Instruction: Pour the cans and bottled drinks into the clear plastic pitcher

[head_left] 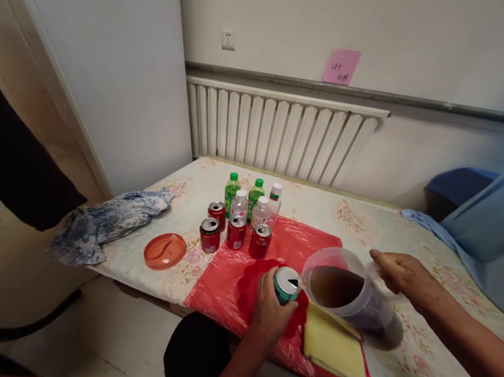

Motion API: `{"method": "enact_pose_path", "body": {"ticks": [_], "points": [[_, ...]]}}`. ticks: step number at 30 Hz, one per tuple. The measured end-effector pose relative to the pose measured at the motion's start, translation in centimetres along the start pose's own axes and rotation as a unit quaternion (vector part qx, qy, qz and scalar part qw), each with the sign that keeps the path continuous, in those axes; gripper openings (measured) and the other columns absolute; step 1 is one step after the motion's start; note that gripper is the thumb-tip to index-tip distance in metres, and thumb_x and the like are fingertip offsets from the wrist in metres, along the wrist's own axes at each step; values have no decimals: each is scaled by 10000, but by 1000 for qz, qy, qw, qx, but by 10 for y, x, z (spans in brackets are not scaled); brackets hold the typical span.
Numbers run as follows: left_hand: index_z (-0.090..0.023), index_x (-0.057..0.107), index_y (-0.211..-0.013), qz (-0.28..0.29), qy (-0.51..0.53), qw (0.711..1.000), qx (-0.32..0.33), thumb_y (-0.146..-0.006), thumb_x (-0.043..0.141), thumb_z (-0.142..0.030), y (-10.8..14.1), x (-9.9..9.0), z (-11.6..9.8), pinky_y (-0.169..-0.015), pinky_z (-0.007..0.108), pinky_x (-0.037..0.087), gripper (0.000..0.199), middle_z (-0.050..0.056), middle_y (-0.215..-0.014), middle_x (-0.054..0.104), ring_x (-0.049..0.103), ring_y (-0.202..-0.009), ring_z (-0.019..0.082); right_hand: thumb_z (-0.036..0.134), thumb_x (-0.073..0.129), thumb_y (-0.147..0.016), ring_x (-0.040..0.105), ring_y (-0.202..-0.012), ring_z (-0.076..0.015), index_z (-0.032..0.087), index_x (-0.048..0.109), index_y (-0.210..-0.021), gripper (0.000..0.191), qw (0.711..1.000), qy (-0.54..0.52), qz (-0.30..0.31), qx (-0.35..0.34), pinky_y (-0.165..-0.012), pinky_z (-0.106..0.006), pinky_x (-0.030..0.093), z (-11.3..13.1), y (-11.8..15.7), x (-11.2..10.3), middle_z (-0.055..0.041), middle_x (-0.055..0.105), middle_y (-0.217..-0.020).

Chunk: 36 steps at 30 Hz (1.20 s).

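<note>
My left hand [270,308] is wrapped round a green drink can [284,285] with an opened top. The can is upright or slightly tilted, right by the spout of a clear plastic pitcher [376,316]. A dark brown liquid [335,285] partly fills the pitcher, which leans to the left. Closed on the pitcher's handle is my right hand [404,275]. Under the can lies a red scalloped dish [245,290], partly hidden by my left hand. A folded yellow cloth [333,346] rests beside the pitcher on a red plastic sheet [215,286].
Several opened red cans [260,241] stand beyond my left hand, with several plastic bottles [260,210] behind them. An orange round lid [164,251] and a crumpled blue-white cloth [116,222] lie left on the flowered tablecloth [352,216]. A radiator [270,127] borders the back.
</note>
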<state>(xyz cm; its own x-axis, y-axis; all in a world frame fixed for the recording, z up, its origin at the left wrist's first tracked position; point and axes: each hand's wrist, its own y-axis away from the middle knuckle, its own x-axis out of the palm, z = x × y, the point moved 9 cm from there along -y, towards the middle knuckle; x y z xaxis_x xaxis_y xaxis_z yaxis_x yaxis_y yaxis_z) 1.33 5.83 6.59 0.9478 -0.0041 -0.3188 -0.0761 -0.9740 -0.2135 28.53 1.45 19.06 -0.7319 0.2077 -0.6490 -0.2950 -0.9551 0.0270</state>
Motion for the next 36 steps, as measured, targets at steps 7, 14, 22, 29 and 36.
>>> {"method": "enact_pose_path", "body": {"ticks": [7,14,22,29,36], "points": [[-157,546,-1264,-3,-1,1000,1,-583,711,-41,0,-2,-1,-1122,491,446,710,137,-1286,638,573,-1257,315,692,462,-811,312,-445,-113,241,396,-472,568,1000,1,-1,6,-501,-287,243,0,1,1,48,364,-441],[-153,542,-1268,2,11,1000,-4,-590,717,-52,-1,-1,1,-1124,489,435,708,144,-1296,625,565,-1256,314,693,484,-793,303,-439,-113,247,387,-470,559,1000,-22,-9,18,-491,-282,233,1,3,2,52,353,-434],[-185,553,-1254,-9,35,999,-3,-583,713,-50,-1,-3,-4,-1108,476,446,703,119,-1286,630,577,-1237,296,651,451,-825,345,-446,-127,246,390,-425,572,999,-37,-24,-14,-516,-298,282,5,10,-1,21,409,-409],[-190,531,-1274,-2,43,999,3,-577,703,-70,-2,-4,-4,-1113,505,433,728,126,-1300,624,571,-1247,307,630,481,-800,319,-436,-120,255,383,-416,546,993,-99,-69,1,-501,-302,287,4,19,-11,34,367,-407],[-198,539,-1252,-1,44,999,-22,-570,726,-70,-2,-16,-4,-1114,467,427,719,112,-1282,641,581,-1240,292,602,501,-834,330,-415,-121,260,397,-495,493,969,-222,-110,-1,-469,-300,303,-34,24,-7,52,364,-419]]}}
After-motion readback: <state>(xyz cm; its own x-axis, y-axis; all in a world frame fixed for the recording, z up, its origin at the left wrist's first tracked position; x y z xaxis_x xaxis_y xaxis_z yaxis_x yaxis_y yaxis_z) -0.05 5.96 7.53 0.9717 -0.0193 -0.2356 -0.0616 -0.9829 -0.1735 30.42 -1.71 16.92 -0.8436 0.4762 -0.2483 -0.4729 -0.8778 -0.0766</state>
